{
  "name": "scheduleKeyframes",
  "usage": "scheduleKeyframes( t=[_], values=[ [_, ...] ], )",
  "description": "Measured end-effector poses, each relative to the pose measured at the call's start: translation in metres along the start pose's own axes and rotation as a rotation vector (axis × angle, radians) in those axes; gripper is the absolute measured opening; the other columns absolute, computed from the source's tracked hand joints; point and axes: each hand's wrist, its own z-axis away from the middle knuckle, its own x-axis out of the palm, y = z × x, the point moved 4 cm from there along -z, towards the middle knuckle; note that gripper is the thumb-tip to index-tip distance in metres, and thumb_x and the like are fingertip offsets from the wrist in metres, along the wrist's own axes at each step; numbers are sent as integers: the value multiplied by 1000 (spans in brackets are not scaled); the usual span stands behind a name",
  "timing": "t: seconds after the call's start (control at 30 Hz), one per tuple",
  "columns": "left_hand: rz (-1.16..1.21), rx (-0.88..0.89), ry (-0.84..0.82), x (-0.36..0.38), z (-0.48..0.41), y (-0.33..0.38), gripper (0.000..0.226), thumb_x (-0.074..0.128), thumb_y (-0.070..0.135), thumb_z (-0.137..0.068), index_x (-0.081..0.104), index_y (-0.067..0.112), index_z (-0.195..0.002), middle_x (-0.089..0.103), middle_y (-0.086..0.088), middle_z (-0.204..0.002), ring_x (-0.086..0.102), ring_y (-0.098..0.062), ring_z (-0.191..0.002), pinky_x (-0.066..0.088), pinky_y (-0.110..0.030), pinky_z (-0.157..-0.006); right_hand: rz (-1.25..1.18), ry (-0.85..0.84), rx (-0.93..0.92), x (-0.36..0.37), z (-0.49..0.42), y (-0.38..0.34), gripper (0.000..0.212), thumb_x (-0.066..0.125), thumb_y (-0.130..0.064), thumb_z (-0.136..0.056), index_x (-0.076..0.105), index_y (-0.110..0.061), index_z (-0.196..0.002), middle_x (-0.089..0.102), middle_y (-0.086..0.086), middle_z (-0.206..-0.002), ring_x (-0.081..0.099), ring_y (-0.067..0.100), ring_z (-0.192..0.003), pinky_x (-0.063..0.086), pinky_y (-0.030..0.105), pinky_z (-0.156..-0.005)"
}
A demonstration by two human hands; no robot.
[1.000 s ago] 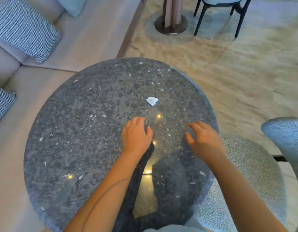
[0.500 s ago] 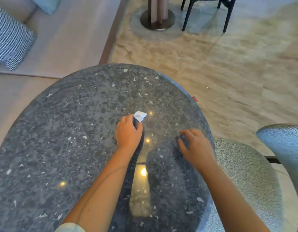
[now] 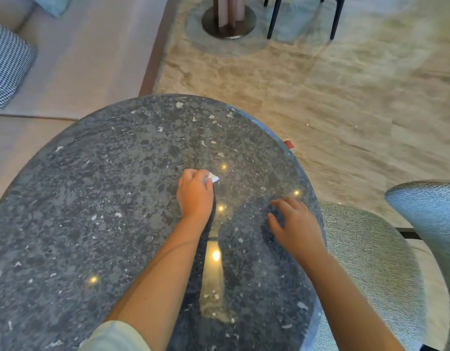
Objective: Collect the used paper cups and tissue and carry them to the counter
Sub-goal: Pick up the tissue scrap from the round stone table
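L hand (image 3: pixel 195 196) fingers curled, pinching tissue (image 3: pixel 213 178) near ctr of stone table (image 3: pixel 92 188); R hand (image 3: pixel 296 224) loose, fingers apart, by table's rim; grey chair (image 3: pixel 370 262) just beside; sofa (image 3: pixel 79 59) beyond.

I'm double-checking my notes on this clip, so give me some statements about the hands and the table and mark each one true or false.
1. The left hand pinches the tissue. True.
2. The right hand holds a paper cup. False: it is open over the table, holding nothing.
3. The table is round, dark speckled stone. True.
4. The checked cushion lies on the table. False: it sits on the sofa, beyond the table.
5. An upholstered chair stands by the table's right edge. True.
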Motion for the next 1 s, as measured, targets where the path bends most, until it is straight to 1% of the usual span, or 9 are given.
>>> scheduleKeyframes(
  t=[0.13, 0.27, 0.43, 0.5, 0.6, 0.7, 0.87, 0.93, 1.0],
  values=[
    [16, -11, -21, 1, 0, -1, 14, 52, 8, -92, 65, 8, -98, 50, -8, -108, 53, -24, -91, 48, -36, -74, 9, -7, 4, 2, 3, 3, 33, 51, -28, -91, 57, -13, -120, 60, 4, -114, 51, 23, -107, 44, 34, -87],
    [36, 4, -60, 2, 14, -4, 15, 49, 6, -93, 63, 8, -95, 47, -2, -101, 47, -17, -76, 37, -26, -63, 17, -2, 4, 2, 7, 3, 35, 50, -29, -91, 55, -13, -122, 59, 3, -116, 50, 23, -108, 43, 34, -89],
    [122, 5, -98, -3, 43, -7, 16, 48, 3, -92, 63, 10, -91, 47, 0, -97, 47, -16, -78, 37, -23, -67, 11, 44, -17, -4, 20, -2, 33, 51, -27, -91, 57, -13, -120, 59, 3, -115, 50, 23, -108, 44, 33, -85],
    [159, 8, -98, -10, 55, -6, 16, 50, 3, -91, 63, 12, -90, 48, 0, -98, 47, -13, -77, 37, -18, -66, 11, 53, -27, -7, 29, -5, 33, 51, -28, -91, 57, -12, -120, 59, 4, -115, 51, 24, -108, 44, 34, -84],
    [193, 38, -78, -26, 72, -2, 14, 52, 5, -91, 62, 15, -88, 48, 2, -99, 47, -9, -74, 36, -8, -58, 8, 71, -41, -10, 45, -9, 35, 51, -27, -91, 56, -11, -121, 60, 5, -117, 51, 25, -108, 44, 35, -85],
    [233, 98, -59, -43, 92, 4, 15, 54, 5, -90, 61, 18, -86, 51, 2, -96, 46, -4, -68, 36, -3, -58, 4, 92, -44, -15, 65, -14, 35, 51, -27, -91, 55, -12, -122, 60, 5, -116, 51, 26, -107, 43, 35, -86],
    [308, 180, -82, -69, 137, 9, 18, 57, 7, -88, 58, 25, -89, 54, 8, -93, 50, 1, -78, 36, 0, -63, -12, 207, -115, -27, 119, -29, 30, 64, -17, -83, 64, -2, -109, 66, 15, -102, 60, 34, -95, 50, 41, -79],
    [335, 201, -84, -80, 159, 10, 19, 59, 8, -87, 58, 27, -89, 56, 11, -90, 51, -1, -77, 37, -2, -64, -14, 233, -97, -30, 143, -33, 33, 63, -18, -83, 62, -2, -112, 65, 14, -106, 59, 33, -99, 49, 42, -82],
    [357, 225, -97, -89, 182, 10, 20, 60, 9, -86, 57, 28, -89, 58, 9, -89, 52, -4, -75, 39, -5, -63, -32, 246, -65, -32, 170, -38, 35, 60, -22, -86, 60, -5, -117, 63, 11, -112, 56, 30, -105, 45, 40, -88]
  ],
)
